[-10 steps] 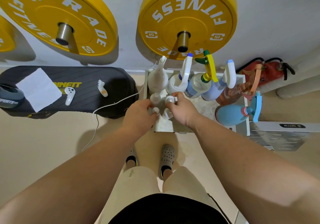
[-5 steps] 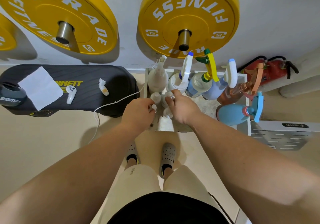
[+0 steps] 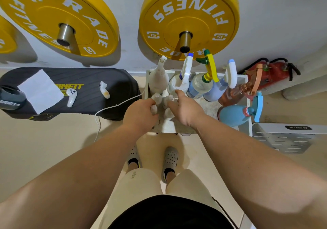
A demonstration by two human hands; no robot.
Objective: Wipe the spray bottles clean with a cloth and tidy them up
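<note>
A white tray (image 3: 244,103) on the floor holds several spray bottles: a tall white one (image 3: 158,80), a white one with a blue tip (image 3: 181,82), a clear one with a green-yellow trigger (image 3: 201,84), a lavender one (image 3: 216,91), an amber one (image 3: 231,96) and a blue one (image 3: 233,115). Small white bottles (image 3: 168,98) stand at the tray's front left. My left hand (image 3: 139,116) curls its fingers round one small white bottle (image 3: 153,108). My right hand (image 3: 185,109) stretches its fingers among the small bottles. A white cloth (image 3: 40,90) lies on the black bench.
The black bench (image 3: 85,94) to the left carries two white controllers (image 3: 71,96) and a grey band. A white cable (image 3: 113,105) runs to the tray. Yellow weight plates (image 3: 187,18) hang on the wall. A red extinguisher (image 3: 272,74) and a grey metal plate (image 3: 283,136) lie right.
My right hand has let its fingers straighten and reach further back toward the white spray bottle. My left hand stays at the front small bottle.
</note>
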